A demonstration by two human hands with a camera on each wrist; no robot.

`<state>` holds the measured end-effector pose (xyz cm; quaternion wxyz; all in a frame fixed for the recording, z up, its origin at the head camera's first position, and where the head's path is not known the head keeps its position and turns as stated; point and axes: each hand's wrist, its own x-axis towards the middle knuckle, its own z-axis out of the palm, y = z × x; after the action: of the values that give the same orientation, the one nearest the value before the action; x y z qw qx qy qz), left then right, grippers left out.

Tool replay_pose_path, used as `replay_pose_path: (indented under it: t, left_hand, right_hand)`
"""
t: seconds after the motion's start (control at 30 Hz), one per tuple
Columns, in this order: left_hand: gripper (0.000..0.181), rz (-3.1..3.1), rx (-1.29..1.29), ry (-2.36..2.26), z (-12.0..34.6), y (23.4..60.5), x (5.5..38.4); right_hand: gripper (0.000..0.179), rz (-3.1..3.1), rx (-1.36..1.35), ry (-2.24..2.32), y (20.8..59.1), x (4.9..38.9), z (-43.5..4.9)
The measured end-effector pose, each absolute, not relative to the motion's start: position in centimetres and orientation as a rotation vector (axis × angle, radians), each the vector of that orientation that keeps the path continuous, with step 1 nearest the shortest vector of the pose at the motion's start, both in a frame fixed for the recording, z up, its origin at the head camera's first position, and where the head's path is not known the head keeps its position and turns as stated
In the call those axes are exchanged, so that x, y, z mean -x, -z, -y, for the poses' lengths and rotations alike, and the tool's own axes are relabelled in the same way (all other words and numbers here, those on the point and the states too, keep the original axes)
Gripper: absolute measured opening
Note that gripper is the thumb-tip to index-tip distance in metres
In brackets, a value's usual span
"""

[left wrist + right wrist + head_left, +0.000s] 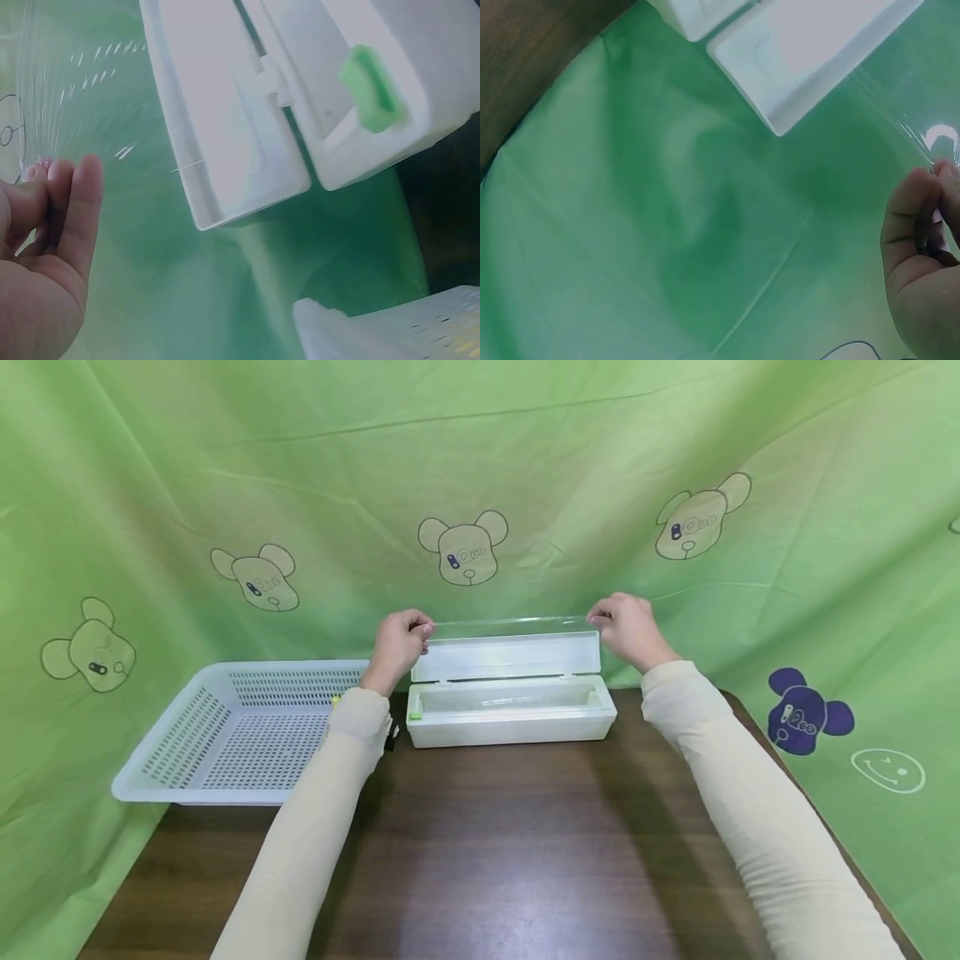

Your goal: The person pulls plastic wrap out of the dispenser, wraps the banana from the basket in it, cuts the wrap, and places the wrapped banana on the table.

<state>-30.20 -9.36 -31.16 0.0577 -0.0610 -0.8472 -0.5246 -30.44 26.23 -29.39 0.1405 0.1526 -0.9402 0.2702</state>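
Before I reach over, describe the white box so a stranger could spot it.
Find the brown table, then look to its far side, near the green curtain. The white box sits there, right of the slotted basket. Unlike the basket, it has solid walls, a raised lid and a small green tab at its left end.

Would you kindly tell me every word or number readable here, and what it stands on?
"Quo", apparently: purple bear printed on the green curtain.
"Quo", apparently, fainter: the curtain's cream bears; letters after "Q" are too small for certainty.
No text readable on white box or basket.
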Motion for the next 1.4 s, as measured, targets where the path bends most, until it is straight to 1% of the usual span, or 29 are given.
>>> replay_pose_path:
  t: [0.3, 0.67, 1.07, 1.23, 1.4]
  left_hand:
    - [0.018, 2.579, 0.207, 1.463, 9.6, 30.1, 30.6]
    - [0.015, 2.557, 0.207, 1.455, 10.1, 29.1, 30.7]
    - [0.014, 2.537, 0.198, 1.494, 10.1, 27.9, 30.6]
    - [0.013, 2.515, 0.231, 1.418, 10.1, 27.3, 30.7]
    - [0.013, 2.51, 0.248, 1.383, 10.1, 27.0, 30.8]
  right_hand:
    - [0.017, 2.707, -0.423, -0.79, 28.5, 30.6, -26.0]
    - [0.015, 2.674, -0.432, -0.776, 27.7, 31.2, -25.5]
    - [0.016, 2.667, -0.44, -0.772, 26.2, 30.9, -25.1]
    - [0.013, 2.617, -0.453, -0.745, 25.7, 30.7, -25.2]
    - [0.015, 2.636, -0.436, -0.732, 25.4, 30.8, -25.2]
